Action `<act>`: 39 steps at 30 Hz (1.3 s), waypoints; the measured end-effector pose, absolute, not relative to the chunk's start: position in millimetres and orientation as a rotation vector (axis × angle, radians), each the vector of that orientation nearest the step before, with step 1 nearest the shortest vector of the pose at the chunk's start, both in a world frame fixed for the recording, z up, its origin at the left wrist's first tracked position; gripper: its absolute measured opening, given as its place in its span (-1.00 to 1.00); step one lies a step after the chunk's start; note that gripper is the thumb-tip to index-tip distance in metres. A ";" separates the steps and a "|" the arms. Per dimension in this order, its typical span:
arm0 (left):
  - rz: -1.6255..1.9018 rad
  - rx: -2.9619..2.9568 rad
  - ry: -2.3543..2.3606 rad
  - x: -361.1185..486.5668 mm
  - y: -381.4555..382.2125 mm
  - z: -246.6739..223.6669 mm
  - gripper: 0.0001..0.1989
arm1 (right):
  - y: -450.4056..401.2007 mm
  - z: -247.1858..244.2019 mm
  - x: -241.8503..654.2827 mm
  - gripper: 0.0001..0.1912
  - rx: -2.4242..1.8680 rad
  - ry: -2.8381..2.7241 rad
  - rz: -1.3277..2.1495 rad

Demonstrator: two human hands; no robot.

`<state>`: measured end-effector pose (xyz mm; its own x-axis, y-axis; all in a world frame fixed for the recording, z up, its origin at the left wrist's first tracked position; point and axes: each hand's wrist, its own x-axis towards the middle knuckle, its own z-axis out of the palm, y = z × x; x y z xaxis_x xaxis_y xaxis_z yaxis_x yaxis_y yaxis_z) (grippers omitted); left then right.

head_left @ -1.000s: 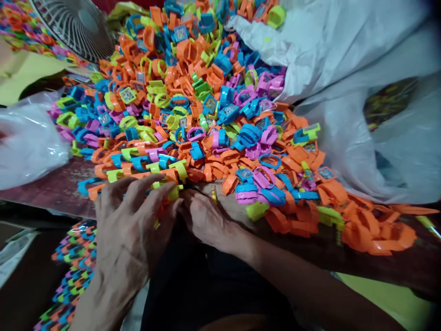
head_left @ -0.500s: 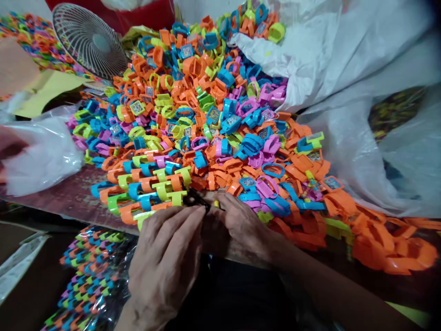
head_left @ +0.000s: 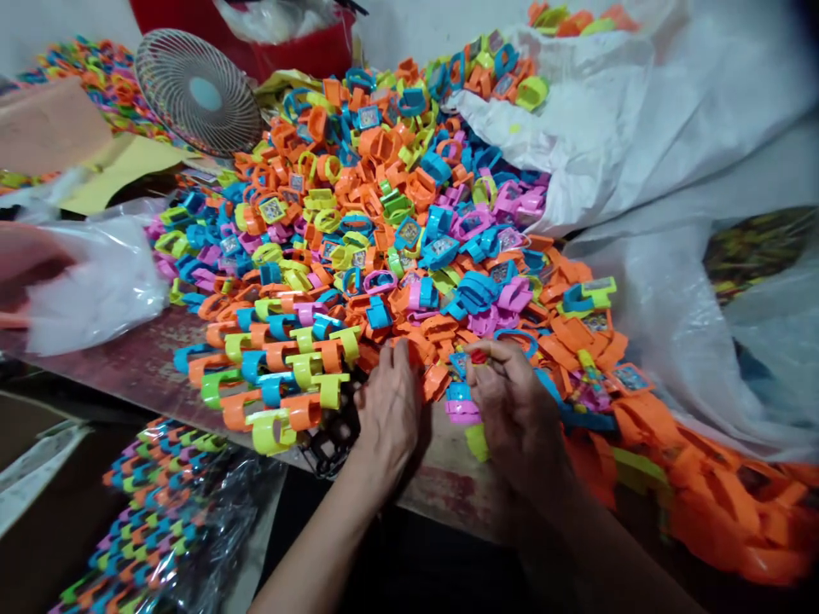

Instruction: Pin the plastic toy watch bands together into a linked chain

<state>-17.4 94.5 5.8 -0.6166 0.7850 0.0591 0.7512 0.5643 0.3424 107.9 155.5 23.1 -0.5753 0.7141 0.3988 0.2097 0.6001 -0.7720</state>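
Note:
My left hand (head_left: 387,411) reaches to the near edge of a heap of plastic toy watches (head_left: 384,213) in orange, blue, yellow and pink. Its fingers are stretched out at some orange ones; the fingertips are partly hidden. My right hand (head_left: 515,409) is closed in a pinch on a small red piece (head_left: 478,356), too small to name more exactly. Left of my left hand, toy watches stand in neat rows (head_left: 275,358). A black piece with square openings (head_left: 329,443) lies at the table edge beside these rows.
A fan (head_left: 198,92) stands behind the heap at left, with a red container (head_left: 300,47) behind it. White sacks (head_left: 595,128) flank the right side. A clear plastic bag (head_left: 95,281) lies on the table's left. Packed rows of watches (head_left: 147,520) in clear plastic lie below the table edge.
My hands have parted from close together at the table edge. The left went forward and right to the heap; the right rose slightly rightward, pinching a small red piece. The view shifted slightly.

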 end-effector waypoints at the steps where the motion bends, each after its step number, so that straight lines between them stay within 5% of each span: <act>1: 0.534 1.345 2.685 -17.9 97.2 5.1 -0.76 | 154.6 21.4 109.2 -0.76 -0.760 -2.092 0.873; 6: 0.627 1.455 2.675 -9.3 89.0 7.0 -0.79 | 159.0 9.9 108.3 -0.77 -0.824 -2.098 0.690; 14: 1.106 1.823 2.170 -1.9 55.6 34.5 -0.90 | 177.8 -3.7 109.5 -0.57 -0.361 -2.337 0.576; 20: 1.612 1.487 1.944 -0.3 43.0 24.4 -0.64 | 143.3 9.8 118.0 -0.85 -0.779 -2.220 1.044; 22: 1.700 1.362 1.858 3.6 42.9 19.5 -0.71 | 131.4 13.8 115.9 -0.87 -0.753 -2.178 1.193; 29: 1.646 1.090 1.596 9.0 49.8 16.7 -0.79 | 118.2 8.4 114.3 -0.71 -0.810 -1.984 1.405; 32: 1.623 1.099 1.672 3.1 49.7 20.3 -0.84 | 123.5 8.8 127.5 -0.82 -0.682 -2.165 1.249; 35: 1.567 0.976 1.667 -4.1 48.2 25.9 -0.85 | 134.3 14.9 143.9 -0.69 -0.621 -2.320 0.971; 39: 1.348 0.813 1.517 -7.1 46.4 25.3 -0.80 | 148.8 23.1 152.5 -0.75 -0.541 -2.346 1.011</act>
